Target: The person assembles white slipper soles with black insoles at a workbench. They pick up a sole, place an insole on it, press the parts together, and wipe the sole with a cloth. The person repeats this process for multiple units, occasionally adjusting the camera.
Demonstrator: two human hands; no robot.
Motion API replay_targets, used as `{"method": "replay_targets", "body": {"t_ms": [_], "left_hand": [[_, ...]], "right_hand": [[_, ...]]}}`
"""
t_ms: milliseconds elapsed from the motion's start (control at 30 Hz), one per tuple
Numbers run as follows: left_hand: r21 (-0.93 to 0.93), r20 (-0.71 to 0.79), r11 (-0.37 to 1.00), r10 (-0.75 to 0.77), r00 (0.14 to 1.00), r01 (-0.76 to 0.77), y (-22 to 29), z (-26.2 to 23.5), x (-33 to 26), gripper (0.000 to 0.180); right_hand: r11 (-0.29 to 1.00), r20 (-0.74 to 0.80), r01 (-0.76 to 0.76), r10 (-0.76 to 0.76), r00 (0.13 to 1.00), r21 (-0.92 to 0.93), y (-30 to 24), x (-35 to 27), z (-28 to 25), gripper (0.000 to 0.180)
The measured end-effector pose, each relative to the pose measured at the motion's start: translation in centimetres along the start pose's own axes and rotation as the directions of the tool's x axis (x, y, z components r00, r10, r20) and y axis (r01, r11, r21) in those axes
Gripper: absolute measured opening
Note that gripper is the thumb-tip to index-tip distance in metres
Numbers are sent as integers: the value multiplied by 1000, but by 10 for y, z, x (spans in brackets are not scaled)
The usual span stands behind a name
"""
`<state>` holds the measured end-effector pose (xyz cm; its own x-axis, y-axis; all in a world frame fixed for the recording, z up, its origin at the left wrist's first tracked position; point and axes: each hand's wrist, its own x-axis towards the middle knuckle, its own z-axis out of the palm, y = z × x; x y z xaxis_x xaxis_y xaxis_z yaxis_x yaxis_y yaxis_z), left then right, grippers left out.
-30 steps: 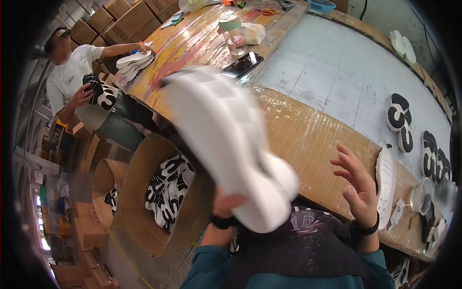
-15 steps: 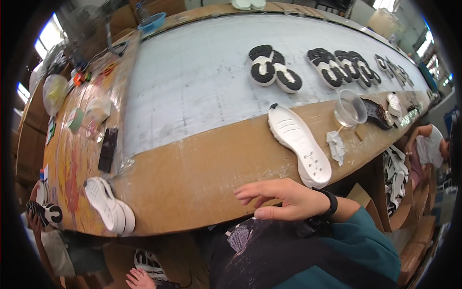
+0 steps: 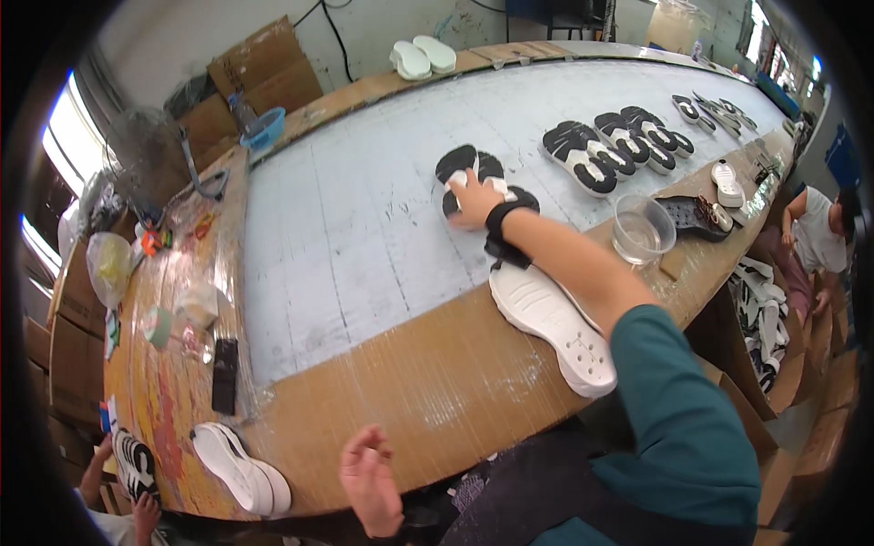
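Note:
On the white table surface lies a pair of black-and-white shoe soles [image 3: 455, 162], black tread up. Reaching forward, my right hand [image 3: 475, 202] has its fingers closed over the white middle of this pair and hides part of it. Under my right forearm a large white sole [image 3: 551, 328] lies on the brown cardboard strip [image 3: 391, 378], its holed end toward me. My left hand [image 3: 371, 482] is raised by the table's near edge, palm up with loosely bent fingers and nothing in it.
More black-and-white soles [image 3: 628, 141] lie farther right. A clear plastic cup [image 3: 643, 229] stands by a dark sole [image 3: 696, 218]. White soles [image 3: 241, 469] rest at the near left corner, a black block [image 3: 225, 376] beyond them. Other people work at left and right.
My right hand has moved from above the cardboard strip forward onto the pair of black-and-white soles. My left hand has risen to the table's edge. The view has shifted too.

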<state>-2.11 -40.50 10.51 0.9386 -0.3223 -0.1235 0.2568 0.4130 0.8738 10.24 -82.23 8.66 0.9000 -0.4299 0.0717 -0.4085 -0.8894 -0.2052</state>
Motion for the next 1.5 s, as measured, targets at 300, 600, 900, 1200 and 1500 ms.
{"method": "replay_targets", "body": {"t_ms": [300, 600, 900, 1200, 1500], "left_hand": [[352, 17, 933, -80, 997, 69, 6, -2, -16, 22], [205, 90, 975, -104, 991, 84, -19, 9, -6, 18], [90, 236, 985, -168, 957, 150, -9, 26, -5, 37], [-418, 438, 894, 47, 898, 157, -32, 102, 8, 65], [-486, 257, 866, 13, 966, 118, 3, 76, -13, 53]], "right_hand": [[936, -90, 77, -49, 995, 343, 79, 24, 5, 66], [923, -164, 71, -9, 986, 379, 115, -30, 28, 93], [-202, 479, -479, -52, 876, 854, 56, -73, -94, 58], [-199, 238, -366, -472, 849, 909, -60, -253, -132, 78], [-242, 65, -242, -566, 821, 940, -100, -298, -51, 97]]}}
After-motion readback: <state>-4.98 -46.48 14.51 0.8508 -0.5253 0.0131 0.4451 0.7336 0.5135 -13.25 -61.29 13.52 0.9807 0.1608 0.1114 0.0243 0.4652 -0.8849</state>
